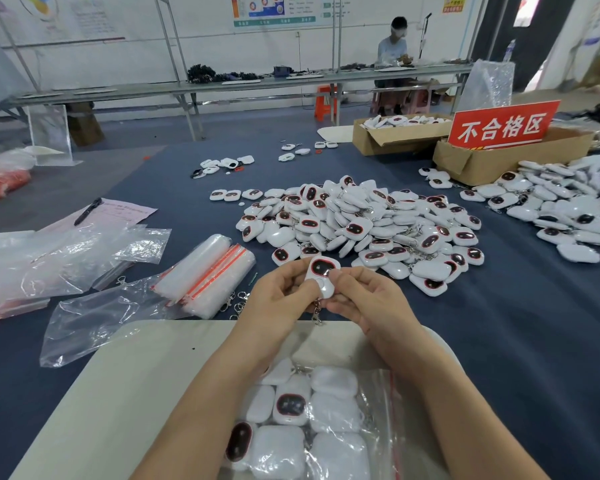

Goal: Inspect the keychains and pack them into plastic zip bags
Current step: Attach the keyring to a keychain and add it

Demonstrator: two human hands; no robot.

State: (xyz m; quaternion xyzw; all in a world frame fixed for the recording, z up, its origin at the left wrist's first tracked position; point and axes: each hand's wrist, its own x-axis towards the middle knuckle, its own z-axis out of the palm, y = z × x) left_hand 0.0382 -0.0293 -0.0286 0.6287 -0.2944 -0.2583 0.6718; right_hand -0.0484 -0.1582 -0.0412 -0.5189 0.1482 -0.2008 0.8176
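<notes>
Both hands meet over the near edge of the table and pinch one keychain [321, 277] between them. It is a small rounded white plastic case, glossy, with a dark oval window rimmed in red at its upper end. The left hand [281, 292] curls round its left side with the thumb pressed on the white lower face. The right hand [364, 299] grips the right edge with bent fingers. A short metal chain and clasp [317, 315] dangle below the case, between the two palms.

Under the forearms lies a clear zip bag [374, 386] with a red seal strip, crinkled and shiny. It is filled with more of the same white cases, some showing the dark window. The bag rests on a smooth pale board [136, 375] with rounded corners.

Just beyond the hands, a loose heap of keychains [361, 223] sprawls on the dark blue cloth [499, 323] that covers the table. A second heap [568, 202] lies to the right, against a brown cardboard box [482, 161] bearing a red sign [503, 124] with white characters.

Left of the hands sits a thick stack of empty zip bags [205, 275], frosty clear with red strips, and wrinkled plastic sheets [94, 317] lie around it. Farther left, a black pen [88, 211] lies on pink paper [118, 216].
</notes>
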